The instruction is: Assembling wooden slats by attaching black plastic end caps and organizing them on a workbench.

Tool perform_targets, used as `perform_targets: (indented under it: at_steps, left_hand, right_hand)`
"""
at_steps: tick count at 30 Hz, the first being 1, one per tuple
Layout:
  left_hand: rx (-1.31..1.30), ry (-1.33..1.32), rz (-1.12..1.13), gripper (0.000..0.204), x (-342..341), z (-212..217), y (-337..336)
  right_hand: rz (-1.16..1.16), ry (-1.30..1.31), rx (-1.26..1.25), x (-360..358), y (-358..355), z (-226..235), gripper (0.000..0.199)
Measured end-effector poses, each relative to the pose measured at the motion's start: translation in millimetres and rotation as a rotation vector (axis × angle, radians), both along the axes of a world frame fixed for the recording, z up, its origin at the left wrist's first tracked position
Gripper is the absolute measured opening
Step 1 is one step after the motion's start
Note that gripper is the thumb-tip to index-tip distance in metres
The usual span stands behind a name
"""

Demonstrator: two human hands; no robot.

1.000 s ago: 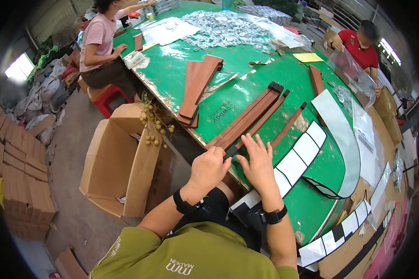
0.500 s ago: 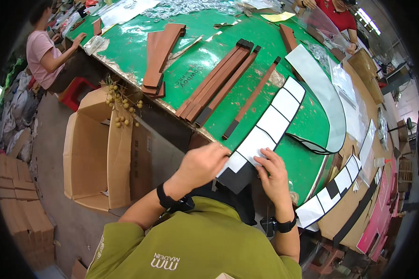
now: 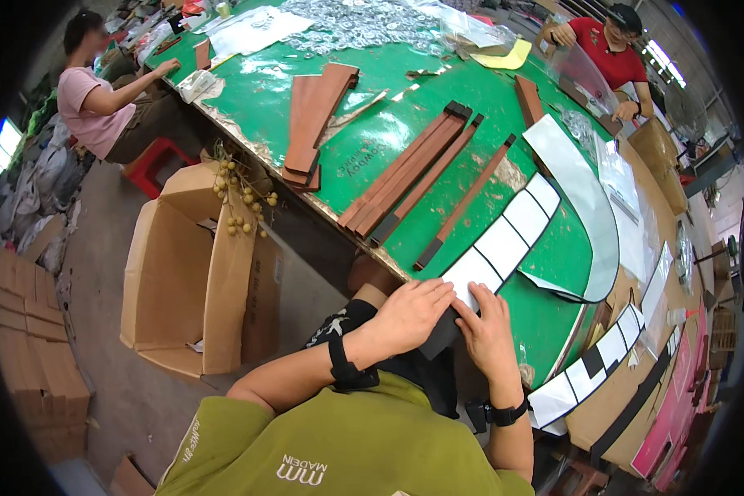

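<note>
A long, slightly curved black-edged strip with white panels slants across the near edge of the green table. Near its close end, my left hand lies across a white panel with its fingers stretched out flat. My right hand rests on the strip's right edge, fingers extended, its fingertips almost meeting the left hand's. Below the hands a plain black end piece of the strip hangs toward my lap, partly hidden. To the right of the strip lies a larger pale curved piece with a black edge.
Brown straps with black ends and wider brown pieces lie on the green table. An open cardboard box stands left, with a fruit bunch beside it. Another panelled strip lies right. Two people sit across the table.
My left hand has moved right along the strip and flattened onto it beside my right hand; before, its fingers were curled at the left edge. The whole view has shifted somewhat.
</note>
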State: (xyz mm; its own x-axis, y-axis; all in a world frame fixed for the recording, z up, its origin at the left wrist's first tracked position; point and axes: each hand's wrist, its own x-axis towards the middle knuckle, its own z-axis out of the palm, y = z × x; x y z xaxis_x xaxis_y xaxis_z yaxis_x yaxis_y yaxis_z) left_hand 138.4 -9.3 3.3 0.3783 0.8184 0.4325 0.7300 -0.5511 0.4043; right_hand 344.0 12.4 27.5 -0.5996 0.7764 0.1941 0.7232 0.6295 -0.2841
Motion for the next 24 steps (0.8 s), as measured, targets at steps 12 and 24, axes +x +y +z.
perform_targets:
  at_steps: [12,24]
  left_hand:
    - [-0.087,-0.127,0.057,0.032,6,2,6]
    - [-0.205,-0.139,0.064,0.044,4,-12,6]
  right_hand:
    - [0.044,0.127,-0.125,-10,13,4,0.039]
    - [0.017,0.395,-0.113,-13,5,-16,0.010]
